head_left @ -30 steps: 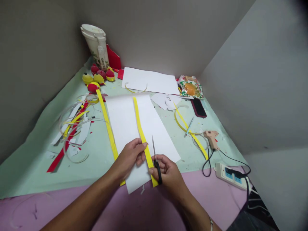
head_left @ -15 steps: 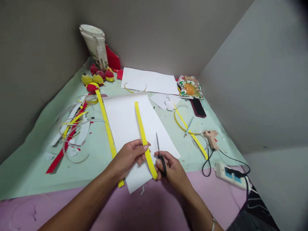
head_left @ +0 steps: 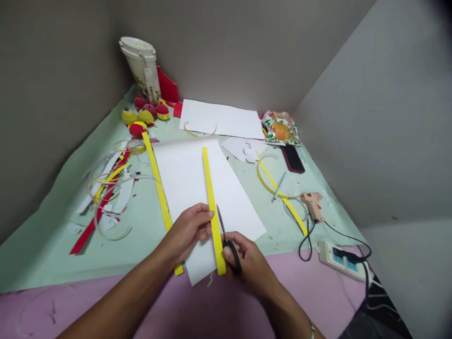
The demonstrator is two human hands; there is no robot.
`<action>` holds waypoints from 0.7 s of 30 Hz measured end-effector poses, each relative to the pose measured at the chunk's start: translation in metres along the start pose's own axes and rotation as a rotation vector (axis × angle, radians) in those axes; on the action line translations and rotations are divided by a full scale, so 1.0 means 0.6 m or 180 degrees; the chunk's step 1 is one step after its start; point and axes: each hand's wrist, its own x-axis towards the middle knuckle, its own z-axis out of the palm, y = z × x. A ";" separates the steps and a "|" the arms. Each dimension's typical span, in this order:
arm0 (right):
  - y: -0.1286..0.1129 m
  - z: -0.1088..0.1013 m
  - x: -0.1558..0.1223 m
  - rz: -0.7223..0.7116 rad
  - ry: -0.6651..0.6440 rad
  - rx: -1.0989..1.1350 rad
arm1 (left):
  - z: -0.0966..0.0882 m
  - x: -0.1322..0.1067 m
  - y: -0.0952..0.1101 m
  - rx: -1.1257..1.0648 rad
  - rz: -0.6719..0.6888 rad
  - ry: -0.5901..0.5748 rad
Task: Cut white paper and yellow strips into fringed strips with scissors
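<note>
Bare grey walls stood behind a pale green table cover, where a white sheet lay beneath a person's fingers. The left hand pinched a yellow strip over the sheet between thumb and fingertips; its far end reached beyond them, its ribbed near end ran down beside the right fingers. The right hand gripped black-handled scissors, the blades, seemingly together, pointing away just beside the strip; whether the right fingertips touched it could not be told. With the blade tip so near the left fingertips, a slip of the right hand could have nicked skin or the strip's edge. Held mainly by one pinch, the strip could have swung or creased if bumped. A second yellow strip, passing beneath the left fingers, could have been dragged askew had that hand shifted.
</note>
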 end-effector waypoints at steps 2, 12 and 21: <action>0.000 -0.004 0.001 -0.0039 -0.0048 0.0305 | -0.003 0.001 0.003 -0.0277 -0.0069 -0.0024; 0.008 -0.003 0.012 -0.0036 0.0410 0.0329 | -0.005 0.004 0.000 -0.0780 -0.0218 -0.0103; 0.017 0.010 0.004 -0.0228 0.0429 -0.0019 | 0.003 0.003 -0.015 -0.0340 0.0118 0.0095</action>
